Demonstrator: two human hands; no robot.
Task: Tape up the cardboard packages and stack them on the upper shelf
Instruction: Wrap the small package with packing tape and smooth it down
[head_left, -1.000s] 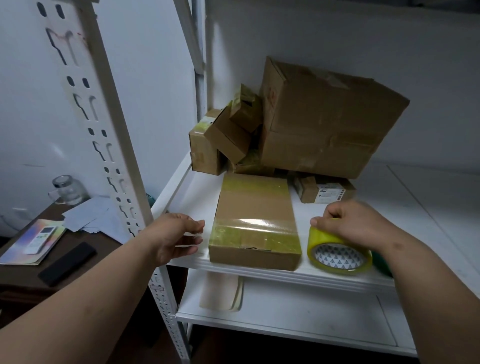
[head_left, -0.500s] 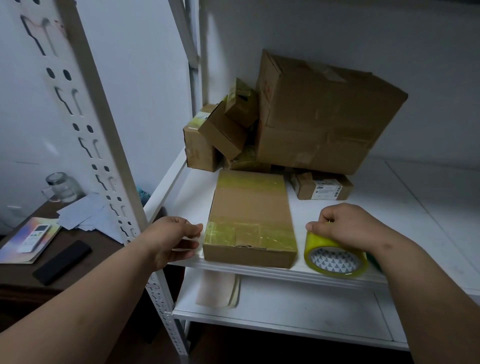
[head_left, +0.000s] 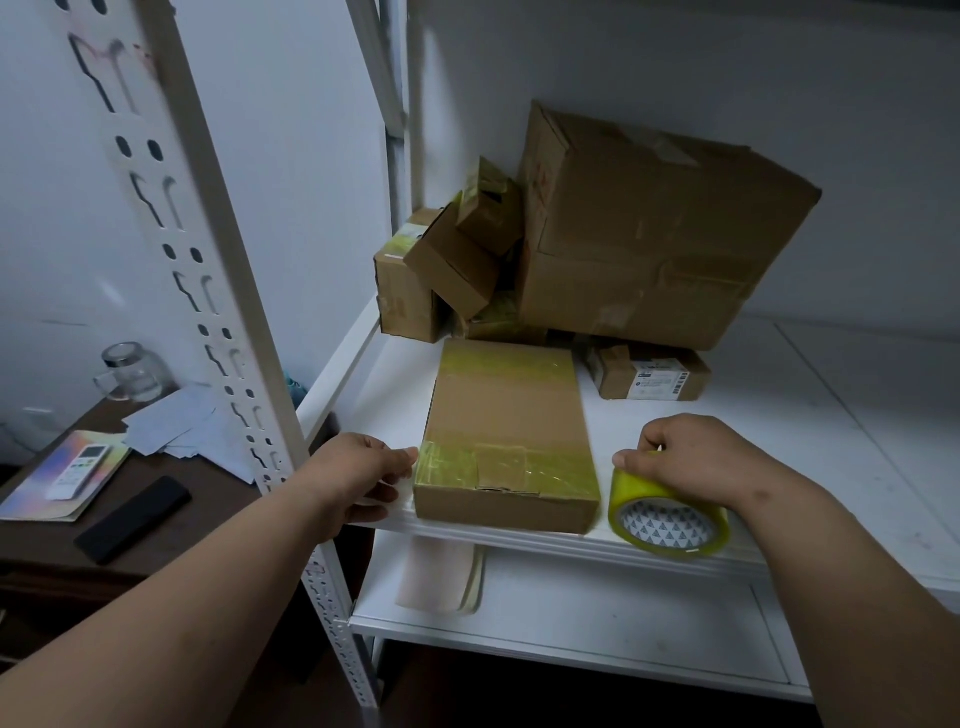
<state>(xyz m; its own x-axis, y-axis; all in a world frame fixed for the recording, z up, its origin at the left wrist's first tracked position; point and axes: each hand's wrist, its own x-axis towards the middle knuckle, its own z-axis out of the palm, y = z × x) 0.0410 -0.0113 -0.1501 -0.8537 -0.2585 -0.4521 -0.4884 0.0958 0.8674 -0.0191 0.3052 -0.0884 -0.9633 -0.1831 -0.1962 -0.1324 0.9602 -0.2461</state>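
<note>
My right hand grips the tape roll at the shelf's front edge, where it could roll off, my loosely curled left hand touching the flat box.

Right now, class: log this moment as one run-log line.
left hand: touches flat box's near-left corner | right hand: grips tape roll | flat box: taped, on shelf front edge | stacking: not yet done

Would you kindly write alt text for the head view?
A left hand touches a flat taped box on a white shelf, while the right hand grips a yellow tape roll. More cardboard boxes are piled behind.
</note>
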